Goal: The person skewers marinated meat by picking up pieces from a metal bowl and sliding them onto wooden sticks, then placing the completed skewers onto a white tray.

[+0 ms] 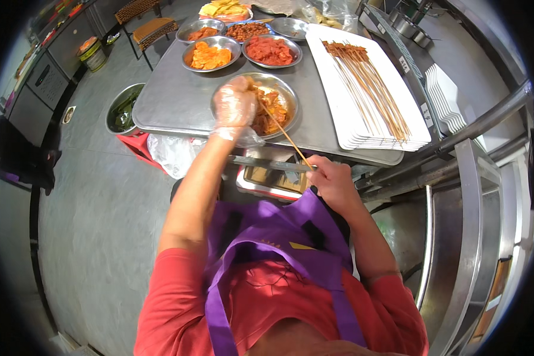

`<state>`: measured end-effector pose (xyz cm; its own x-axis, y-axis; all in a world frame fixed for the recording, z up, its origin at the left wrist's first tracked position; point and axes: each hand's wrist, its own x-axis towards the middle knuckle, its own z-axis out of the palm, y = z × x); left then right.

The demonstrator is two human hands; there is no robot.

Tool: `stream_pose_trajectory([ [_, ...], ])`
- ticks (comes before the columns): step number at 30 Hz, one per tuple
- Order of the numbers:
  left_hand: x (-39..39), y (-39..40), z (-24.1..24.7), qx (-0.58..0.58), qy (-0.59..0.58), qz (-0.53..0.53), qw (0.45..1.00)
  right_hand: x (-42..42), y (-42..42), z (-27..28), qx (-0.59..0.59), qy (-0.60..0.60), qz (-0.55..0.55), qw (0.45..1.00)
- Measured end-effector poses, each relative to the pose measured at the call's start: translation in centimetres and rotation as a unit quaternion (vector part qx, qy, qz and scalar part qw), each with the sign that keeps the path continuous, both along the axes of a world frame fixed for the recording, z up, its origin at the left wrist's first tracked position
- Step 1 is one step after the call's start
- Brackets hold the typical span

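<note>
My left hand [236, 104], in a clear plastic glove, is over the left side of a metal bowl [292, 95]. Its fingertips are hidden, so I cannot tell whether they grip any meat. Pieces of marinated meat [273, 113] lie in the bowl beside the hand. Bare and lower to the right, my right hand [331, 180] grips one end of a bamboo skewer [289, 139]. The skewer slants up to the left over the bowl's rim, with its far end at the meat near the glove. Skewered meat [349, 50] on long sticks rests on a stack of white trays [325, 80] at right.
Bowls of red meat [269, 50], orange meat [210, 55] and reddish-brown pieces [248, 31] stand farther back on the metal table [173, 100]. A pot of dark green leaves [125, 111] is off its left edge. Metal rails [485, 118] run along the right.
</note>
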<state>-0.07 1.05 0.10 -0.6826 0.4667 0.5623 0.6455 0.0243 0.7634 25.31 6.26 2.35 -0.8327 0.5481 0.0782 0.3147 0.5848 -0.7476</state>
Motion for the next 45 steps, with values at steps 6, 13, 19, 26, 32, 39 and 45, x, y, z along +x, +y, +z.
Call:
stream_pose_trajectory([
  [6,-0.1,-0.9,1.5,-0.021,-0.056,0.010,0.998,2.5,1.6,1.6,0.075,0.004,-0.081,0.994],
  [13,-0.5,-1.2,0.2,0.006,-0.166,-0.023,0.986,2.9,4.8,4.3,0.190,0.112,-0.101,0.970],
  [19,0.8,-1.5,-0.3,0.004,-0.130,-0.010,0.991,2.6,10.4,5.9,0.274,0.057,-0.223,0.934],
  [26,0.6,-1.1,-0.6,-0.018,-0.096,-0.001,0.995,1.9,17.7,5.2,0.403,-0.059,-0.266,0.874],
  [32,0.9,-0.7,1.3,-0.107,0.044,0.022,0.993,1.2,10.8,4.8,0.345,0.101,-0.152,0.921],
  [39,0.4,0.1,2.2,-0.223,0.128,-0.038,0.966,-0.2,2.2,3.3,0.421,0.173,0.011,0.890],
  [45,-1.8,-0.9,1.7,0.224,-0.098,-0.109,0.963,-1.9,1.9,3.7,0.488,0.141,-0.013,0.861],
])
